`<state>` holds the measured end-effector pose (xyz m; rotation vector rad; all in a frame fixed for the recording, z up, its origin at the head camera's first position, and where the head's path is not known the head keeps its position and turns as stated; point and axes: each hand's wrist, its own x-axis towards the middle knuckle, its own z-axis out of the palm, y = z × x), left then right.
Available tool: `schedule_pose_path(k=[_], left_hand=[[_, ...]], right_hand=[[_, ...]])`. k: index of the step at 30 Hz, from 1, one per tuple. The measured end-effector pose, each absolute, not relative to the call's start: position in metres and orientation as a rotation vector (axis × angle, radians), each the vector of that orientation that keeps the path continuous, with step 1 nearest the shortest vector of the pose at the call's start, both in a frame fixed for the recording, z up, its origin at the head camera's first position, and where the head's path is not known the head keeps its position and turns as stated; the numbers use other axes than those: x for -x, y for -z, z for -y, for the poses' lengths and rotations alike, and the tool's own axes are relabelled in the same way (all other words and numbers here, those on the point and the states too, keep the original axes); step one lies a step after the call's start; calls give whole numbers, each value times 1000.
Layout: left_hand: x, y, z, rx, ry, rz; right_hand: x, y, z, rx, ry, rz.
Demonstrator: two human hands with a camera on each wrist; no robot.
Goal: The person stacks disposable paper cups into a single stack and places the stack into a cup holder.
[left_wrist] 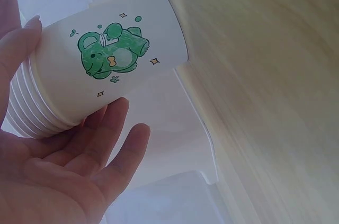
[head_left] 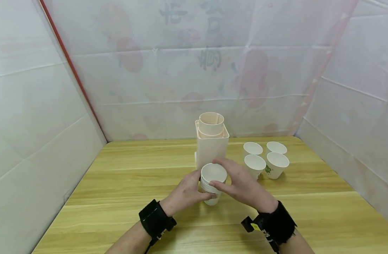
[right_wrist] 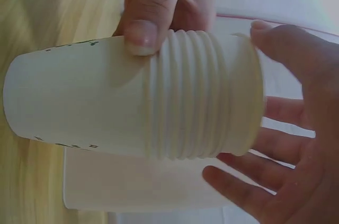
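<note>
A nested stack of white paper cups (head_left: pixel 210 187) stands tilted between the two hands near the middle of the table. My left hand (head_left: pixel 186 190) grips the stack from the left, its thumb just below the bunched rims. In the left wrist view, a green bear print (left_wrist: pixel 114 52) shows on the lowest cup's side. My right hand (head_left: pixel 244 185) has thumb and fingers around the rim of the top cup (right_wrist: pixel 241 94). That cup sits slightly higher out of the stack than the evenly spaced rims under it. Part of the left hand is hidden behind the cups.
Right behind the stack stands a beige box-shaped holder (head_left: pixel 212 150) with a round tube (head_left: pixel 211 122) rising from its top. Several single paper cups (head_left: pixel 276 165) stand upright at the right of the wooden table (head_left: pixel 133 176). White sheeting (head_left: pixel 143 81) hangs around the back and sides.
</note>
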<state>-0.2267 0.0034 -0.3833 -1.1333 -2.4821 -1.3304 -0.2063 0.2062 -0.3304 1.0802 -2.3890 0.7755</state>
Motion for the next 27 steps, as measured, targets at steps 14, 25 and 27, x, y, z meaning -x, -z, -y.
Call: schedule_pose_path(k=[14,25,27], left_hand=[[226,383,-2,1107,1353,2512],[226,383,-2,1092,1343,2515],[227,384,-3,1096,1347,2507]], right_hand=[[208,334,-205,-1068,-828,2482],[212,328,-217,-1091,-862,2456],[214,326,-227,-1027,-870,2406]])
